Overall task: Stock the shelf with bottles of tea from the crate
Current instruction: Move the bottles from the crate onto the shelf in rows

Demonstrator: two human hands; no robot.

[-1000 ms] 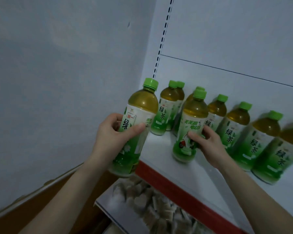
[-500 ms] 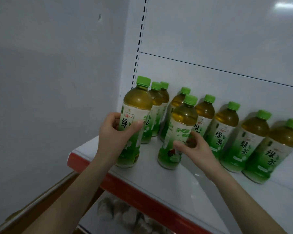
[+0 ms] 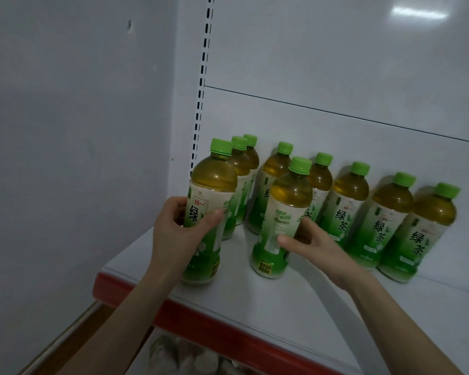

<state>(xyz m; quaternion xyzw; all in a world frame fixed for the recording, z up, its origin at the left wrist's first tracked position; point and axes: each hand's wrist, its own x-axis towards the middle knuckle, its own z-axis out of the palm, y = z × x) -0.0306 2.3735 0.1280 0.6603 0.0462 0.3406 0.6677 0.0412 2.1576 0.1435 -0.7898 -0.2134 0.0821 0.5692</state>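
On the white shelf (image 3: 255, 301), near its front-left corner, 2 bottles stand upright.

- Left hand (image 3: 179, 239) is wrapped round the left bottle (image 3: 211, 190) at label height.
- Right hand (image 3: 314, 247) grasps the right bottle (image 3: 284, 212) low, thumb in front, fingers behind.
- 7 stocked bottles (image 3: 347, 201) line the back.
- Crate not in view.

Judgement: slide each bottle back beside its row, label forward, and let go only once its base sits flat.

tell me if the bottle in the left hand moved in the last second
Yes. The left-hand bottle went from overhanging the red shelf edge to standing behind it on the shelf.
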